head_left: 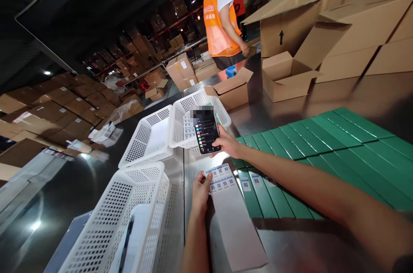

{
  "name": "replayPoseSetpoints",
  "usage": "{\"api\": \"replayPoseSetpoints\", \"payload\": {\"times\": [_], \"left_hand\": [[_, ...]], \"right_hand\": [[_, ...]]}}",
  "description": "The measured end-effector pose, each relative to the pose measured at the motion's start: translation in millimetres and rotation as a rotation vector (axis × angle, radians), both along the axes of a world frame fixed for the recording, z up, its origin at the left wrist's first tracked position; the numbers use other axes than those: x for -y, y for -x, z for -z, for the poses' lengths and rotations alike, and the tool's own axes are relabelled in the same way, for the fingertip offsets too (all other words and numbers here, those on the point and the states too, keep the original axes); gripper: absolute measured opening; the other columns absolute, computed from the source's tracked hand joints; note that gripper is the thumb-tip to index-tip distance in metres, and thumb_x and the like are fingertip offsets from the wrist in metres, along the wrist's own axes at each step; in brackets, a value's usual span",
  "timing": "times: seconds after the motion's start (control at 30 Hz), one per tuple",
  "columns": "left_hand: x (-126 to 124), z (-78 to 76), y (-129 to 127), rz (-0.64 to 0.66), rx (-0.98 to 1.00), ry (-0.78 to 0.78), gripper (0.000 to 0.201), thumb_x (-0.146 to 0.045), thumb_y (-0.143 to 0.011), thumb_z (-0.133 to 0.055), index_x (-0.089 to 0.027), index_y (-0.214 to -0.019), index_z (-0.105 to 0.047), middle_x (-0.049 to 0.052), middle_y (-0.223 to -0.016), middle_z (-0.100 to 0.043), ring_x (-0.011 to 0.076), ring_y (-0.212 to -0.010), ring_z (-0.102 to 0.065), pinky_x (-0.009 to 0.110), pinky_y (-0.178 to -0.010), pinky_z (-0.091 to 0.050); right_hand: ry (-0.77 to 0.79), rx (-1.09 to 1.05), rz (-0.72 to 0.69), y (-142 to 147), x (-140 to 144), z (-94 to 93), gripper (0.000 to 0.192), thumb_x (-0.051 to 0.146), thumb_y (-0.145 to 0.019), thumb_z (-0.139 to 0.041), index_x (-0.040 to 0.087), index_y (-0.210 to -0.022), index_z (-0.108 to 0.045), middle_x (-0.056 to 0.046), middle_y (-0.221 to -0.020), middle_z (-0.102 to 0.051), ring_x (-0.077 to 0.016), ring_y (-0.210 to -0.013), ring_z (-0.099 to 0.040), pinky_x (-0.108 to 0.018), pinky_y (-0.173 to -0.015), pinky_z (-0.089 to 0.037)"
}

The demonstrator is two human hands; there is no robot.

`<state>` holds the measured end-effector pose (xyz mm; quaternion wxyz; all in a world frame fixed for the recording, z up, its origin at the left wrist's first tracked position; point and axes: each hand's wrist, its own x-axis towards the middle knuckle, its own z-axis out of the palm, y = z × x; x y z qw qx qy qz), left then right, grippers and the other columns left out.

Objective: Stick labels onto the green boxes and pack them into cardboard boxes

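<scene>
Scanning step, probably: right hand [227, 143] grasping a phone [206, 132] just above the label sheet [226, 204], left hand [200, 191] pinching that sheet's top edge. Green boxes [322, 152] just right of both hands. Next: phone held steady over one label.

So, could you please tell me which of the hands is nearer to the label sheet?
Left. The left hand pinches the label sheet; the right hand holds a phone above it.
</scene>
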<state>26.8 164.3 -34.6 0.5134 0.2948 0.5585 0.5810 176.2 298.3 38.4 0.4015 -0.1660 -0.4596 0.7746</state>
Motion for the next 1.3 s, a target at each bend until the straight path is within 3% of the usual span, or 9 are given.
{"api": "replayPoseSetpoints", "payload": {"times": [0.7,0.97,1.3], "left_hand": [[0.2,4.8,2.1,0.009,0.031,0.007,0.050,-0.052,-0.057,-0.091,-0.017,-0.067,-0.057,-0.001,-0.065,-0.062,0.0108,-0.058,-0.054,0.022,-0.059,-0.041],[0.6,2.6,0.6,0.018,0.024,0.007,0.048,-0.050,-0.057,-0.091,-0.017,-0.066,-0.057,-0.002,-0.065,-0.062,0.0113,-0.058,-0.055,0.023,-0.060,-0.042],[0.8,6.6,1.8,0.026,0.031,0.010,0.047,-0.049,-0.059,-0.091,-0.017,-0.068,-0.058,-0.003,-0.064,-0.059,0.0108,-0.059,-0.053,0.023,-0.061,-0.041]], "right_hand": [[-0.017,0.036,0.034,1.0,-0.8,0.7,0.065,0.025,-0.062,-0.071,0.031,-0.119,-0.042,0.003,-0.107,-0.063,-0.0201,-0.073,-0.070,-0.037,-0.049,-0.063],[-0.015,0.031,0.039,0.1,1.9,-2.7,0.064,0.025,-0.063,-0.071,0.031,-0.119,-0.042,0.001,-0.117,-0.063,-0.0186,-0.072,-0.070,-0.036,-0.049,-0.064],[-0.002,0.045,0.058,-1.0,1.9,-2.5,0.059,0.029,-0.064,-0.072,0.029,-0.115,-0.043,0.002,-0.106,-0.064,-0.0200,-0.071,-0.070,-0.036,-0.048,-0.063]]}}
